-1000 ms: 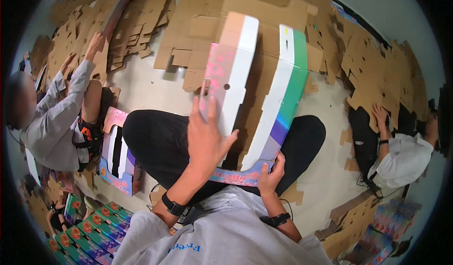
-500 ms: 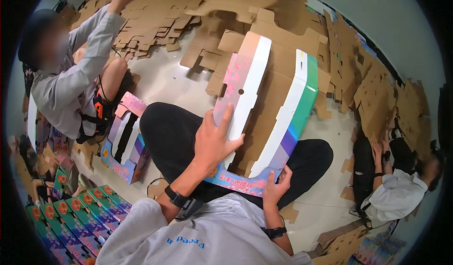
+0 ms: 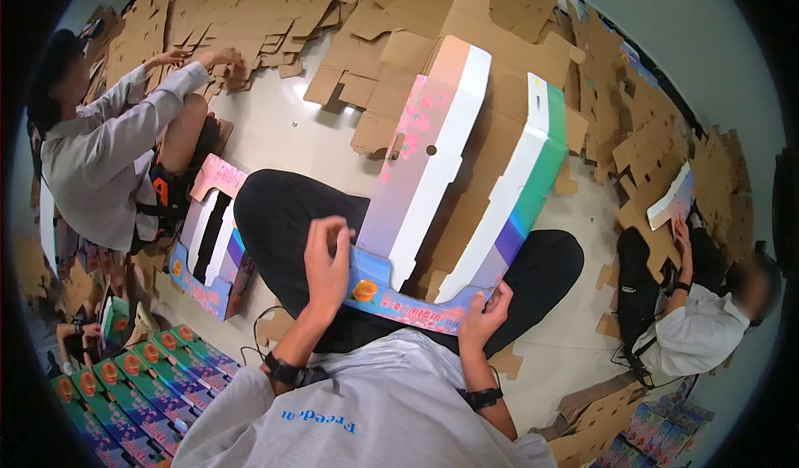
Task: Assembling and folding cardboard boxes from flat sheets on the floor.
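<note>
A large half-folded cardboard box (image 3: 466, 176), brown inside and printed pink, white, green and purple outside, lies across my lap. My left hand (image 3: 327, 264) hovers by the box's near left corner, fingers curled and apart, holding nothing. My right hand (image 3: 485, 318) grips the blue printed front flap (image 3: 408, 306) at its right end. Black trousers (image 3: 283, 226) show under the box.
Flat brown cardboard blanks (image 3: 250, 10) cover the floor at the back and right. A seated person (image 3: 100, 160) on the left reaches into them; another person (image 3: 699, 335) sits at the right. A folded printed box (image 3: 212, 243) stands left of my knee. Green printed boxes (image 3: 125, 385) are stacked lower left.
My left hand has come off the pink side panel and dropped toward the near left corner. The person on the left lowered an arm onto the blanks.
</note>
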Demonstrator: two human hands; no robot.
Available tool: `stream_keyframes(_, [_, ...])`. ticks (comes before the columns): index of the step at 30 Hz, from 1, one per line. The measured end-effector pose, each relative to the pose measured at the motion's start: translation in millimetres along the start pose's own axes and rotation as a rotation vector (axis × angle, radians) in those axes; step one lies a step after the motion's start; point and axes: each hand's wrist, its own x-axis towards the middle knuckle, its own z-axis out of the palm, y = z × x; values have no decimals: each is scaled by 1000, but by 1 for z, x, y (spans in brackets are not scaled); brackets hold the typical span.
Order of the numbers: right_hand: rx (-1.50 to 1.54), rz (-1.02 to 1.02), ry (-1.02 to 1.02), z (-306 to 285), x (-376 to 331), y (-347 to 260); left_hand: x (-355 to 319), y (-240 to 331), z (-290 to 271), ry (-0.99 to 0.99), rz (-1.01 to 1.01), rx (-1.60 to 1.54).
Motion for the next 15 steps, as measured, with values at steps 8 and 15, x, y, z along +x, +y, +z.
stream_keyframes(8, [-53,-58,-33,-1,-1,6,-42,-12,-19,-221,212,89])
stream_keyframes(15, [-86,-15,0,2,-5,6,-45,-8,-10,-156,287,100])
